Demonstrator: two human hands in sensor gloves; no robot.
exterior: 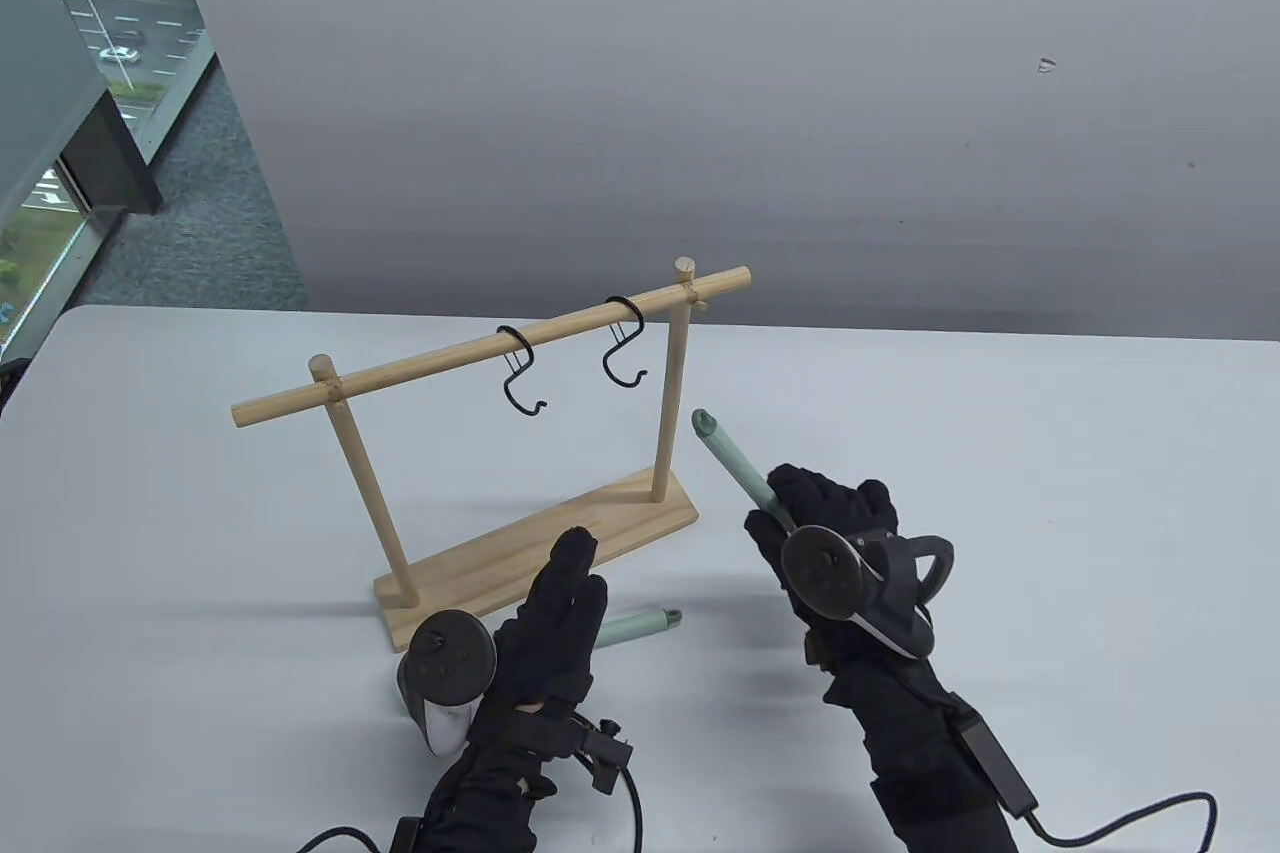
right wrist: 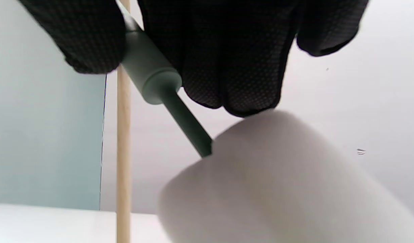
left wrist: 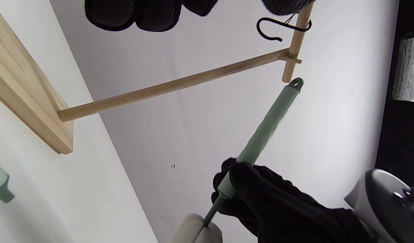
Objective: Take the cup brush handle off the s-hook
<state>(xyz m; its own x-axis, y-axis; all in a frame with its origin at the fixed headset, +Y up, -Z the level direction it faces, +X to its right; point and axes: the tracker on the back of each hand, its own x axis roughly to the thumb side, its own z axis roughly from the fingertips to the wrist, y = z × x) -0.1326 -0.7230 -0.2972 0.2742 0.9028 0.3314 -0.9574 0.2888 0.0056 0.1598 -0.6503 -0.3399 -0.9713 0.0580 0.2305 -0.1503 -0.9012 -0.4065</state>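
My right hand (exterior: 810, 518) grips a cup brush by its pale green handle (exterior: 735, 468), clear of the rack and to its right. The handle's eyelet end (left wrist: 296, 84) points up toward the rail. Its white sponge head (right wrist: 277, 182) sits below my fingers (right wrist: 227, 50). Two black S-hooks (exterior: 522, 383) (exterior: 625, 348) hang empty on the wooden rail (exterior: 480, 353). My left hand (exterior: 550, 633) is open, fingers straight, beside the rack's base (exterior: 560, 543). A second green brush handle (exterior: 640, 625) lies on the table just behind that hand.
The wooden rack stands mid-table on a flat base (left wrist: 28, 101) with two upright posts (exterior: 668, 383). The white table (exterior: 1000, 493) runs right and forward. A grey wall is behind; a window is at far left.
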